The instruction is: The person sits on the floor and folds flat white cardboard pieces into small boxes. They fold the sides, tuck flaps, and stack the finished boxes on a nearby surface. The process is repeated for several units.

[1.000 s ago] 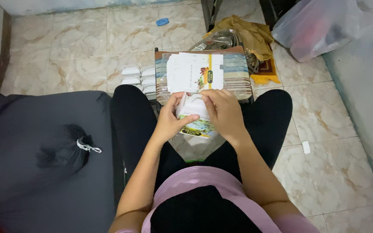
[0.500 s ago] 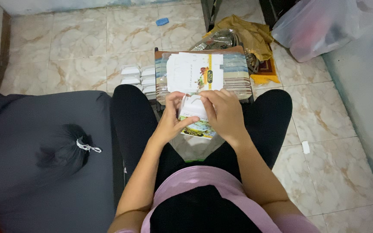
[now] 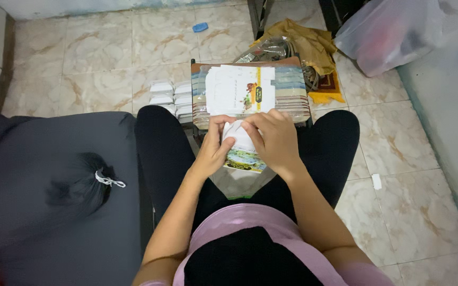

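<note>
Here, both hands work one small white packet (image 3: 238, 139) over the lap, just below the striped box (image 3: 292, 92). Left hand (image 3: 214, 148) curled round its left edge, fingers pressed on it; right hand (image 3: 274, 139) pinching its top. Stacked white packets (image 3: 172, 97) left of box. Dark tied bag (image 3: 54, 185) lower left of it.

**Hemmed in ahead, open floor beyond**

Straight ahead of the hands, a box (image 3: 250, 95) stacked with printed sheets blocks the way, touching the knees. White packets (image 3: 172, 98) crowd its left flank; a yellow cloth (image 3: 306, 45) and plastic wrap its far right. A tied black bag (image 3: 54, 185) fills the left side. Bare tiles (image 3: 96, 47) lie open far left, and right of the thigh.
</note>
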